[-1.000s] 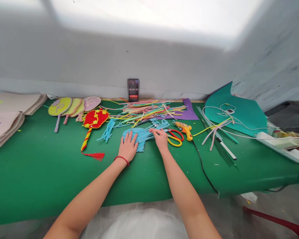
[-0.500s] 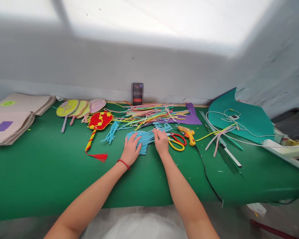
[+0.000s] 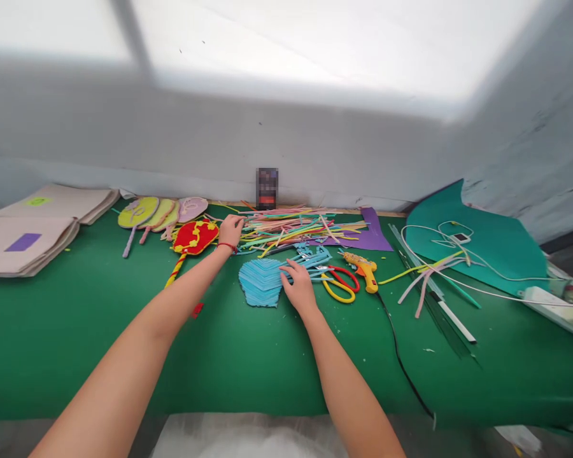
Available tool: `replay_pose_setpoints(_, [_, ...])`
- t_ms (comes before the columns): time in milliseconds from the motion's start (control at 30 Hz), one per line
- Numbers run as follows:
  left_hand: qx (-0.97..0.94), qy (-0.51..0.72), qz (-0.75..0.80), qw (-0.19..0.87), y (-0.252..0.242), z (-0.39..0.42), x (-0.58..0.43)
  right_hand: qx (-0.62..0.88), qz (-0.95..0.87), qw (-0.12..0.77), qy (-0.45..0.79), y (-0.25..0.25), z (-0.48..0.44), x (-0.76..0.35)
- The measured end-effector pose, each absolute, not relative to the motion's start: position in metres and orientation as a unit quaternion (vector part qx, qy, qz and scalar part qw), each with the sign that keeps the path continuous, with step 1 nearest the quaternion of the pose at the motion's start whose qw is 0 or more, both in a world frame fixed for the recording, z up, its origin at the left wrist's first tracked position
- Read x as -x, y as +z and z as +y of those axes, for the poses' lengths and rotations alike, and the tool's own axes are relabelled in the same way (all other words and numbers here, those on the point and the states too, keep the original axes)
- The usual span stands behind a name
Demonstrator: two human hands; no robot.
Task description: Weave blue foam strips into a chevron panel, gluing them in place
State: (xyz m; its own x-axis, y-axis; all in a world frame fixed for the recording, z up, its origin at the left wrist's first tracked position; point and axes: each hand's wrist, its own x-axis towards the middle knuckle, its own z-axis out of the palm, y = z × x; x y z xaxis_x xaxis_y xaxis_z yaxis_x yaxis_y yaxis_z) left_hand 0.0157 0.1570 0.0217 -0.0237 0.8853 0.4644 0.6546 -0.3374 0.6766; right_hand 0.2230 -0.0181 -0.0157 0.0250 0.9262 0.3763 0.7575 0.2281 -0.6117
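Observation:
A blue panel of pipe cleaners (image 3: pixel 260 283), laid side by side in a chevron pattern, lies flat on the green table. Over its right edge rests my right hand (image 3: pixel 300 289), fingers stretched and slightly apart, touching the blue strips. Loose blue pipe cleaners (image 3: pixel 319 256) fan out just beyond these fingertips. My left hand (image 3: pixel 230 231) is at the left end of a heap of coloured pipe cleaners (image 3: pixel 286 228), its fingers drawn together; whatever may be between them is hidden. Scissors (image 3: pixel 339 287) with red and yellow handles lie right of my right hand.
An orange glue gun (image 3: pixel 364 270) trails a black cord. Left stand a red fan (image 3: pixel 195 237), several pastel fans (image 3: pixel 141 213) and large booklets (image 3: pixel 33 245). A phone (image 3: pixel 267 189) leans at the wall. Teal sheet (image 3: pixel 496 248), white cable and loose strips lie right.
My left hand has left the blue panel and reached forward and left to the heap. My right hand has shifted slightly left and nearer me, with its fingers loosened. More of the panel shows.

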Motion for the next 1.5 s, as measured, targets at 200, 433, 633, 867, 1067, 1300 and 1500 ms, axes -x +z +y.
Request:
replay_pose_setpoints(200, [-0.702,0.383,0.589,0.121,0.014,0.196,-0.013,0.613,-0.675,0.384,0.147,-0.014,-0.019,-0.224])
replay_pose_setpoints(433, [-0.678,0.37,0.618,0.146,-0.006,0.209,-0.02,0.612,-0.659,0.402,0.172,-0.015,-0.021,-0.227])
replay_pose_setpoints(633, [-0.648,0.41,0.617,0.178,-0.018,0.213,-0.018,0.612,-0.657,0.404,0.175,-0.014,-0.021,-0.228])
replay_pose_setpoints(867, [-0.578,0.489,0.629,0.177,-0.005,0.218,-0.003,0.611,-0.663,0.395,0.174,-0.015,-0.021,-0.228])
replay_pose_setpoints(1067, [-0.527,0.56,0.626,0.133,0.021,0.217,0.015,0.609,-0.662,0.4,0.176,-0.016,-0.02,-0.229])
replay_pose_setpoints(1300, [-0.504,0.598,0.617,0.088,0.039,0.205,0.039,0.604,-0.669,0.401,0.164,-0.021,-0.016,-0.229])
replay_pose_setpoints(1500, [-0.536,0.545,0.628,0.146,0.026,0.198,0.048,0.608,-0.667,0.394,0.175,-0.02,-0.017,-0.229])
